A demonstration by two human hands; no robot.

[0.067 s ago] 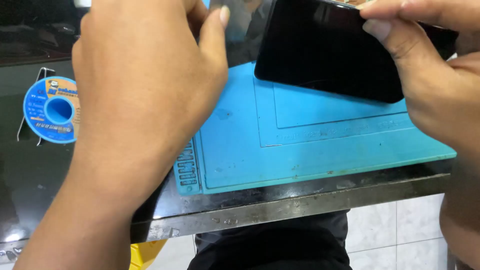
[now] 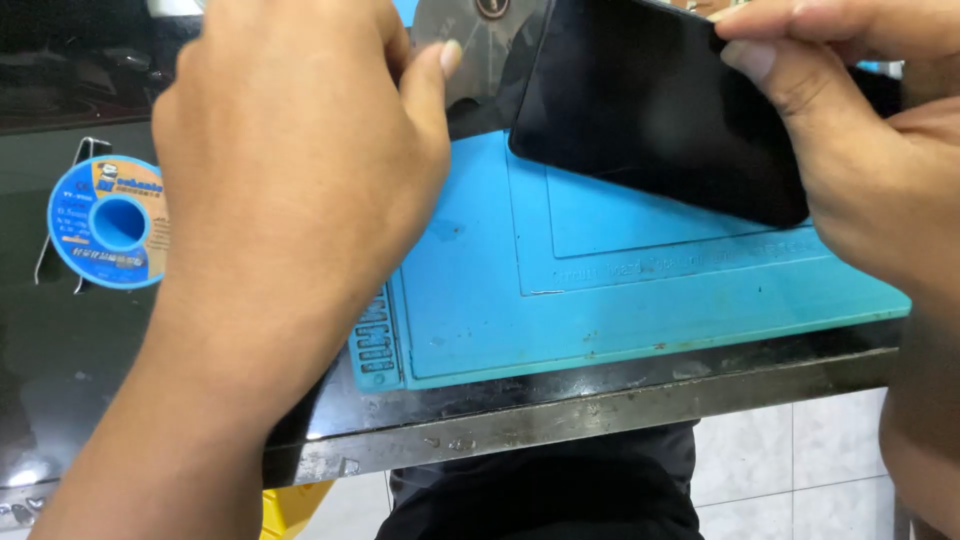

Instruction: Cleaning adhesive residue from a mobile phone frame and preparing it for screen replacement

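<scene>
Phone (image 2: 655, 105) pinched by right hand (image 2: 860, 150) above the blue mat (image 2: 620, 300) — left hand (image 2: 300, 170) grips its far edge; loose grip could drop it — screen cracks

Blue solder spool (image 2: 107, 222), dark glass table (image 2: 60, 360)

The black phone (image 2: 660, 110) has barely tilted in the right hand (image 2: 850, 150); nothing else moved.

A repair workshop – blue silicone work mat (image 2: 640, 300) on a bench; solder spool (image 2: 108, 222) beside it.
</scene>
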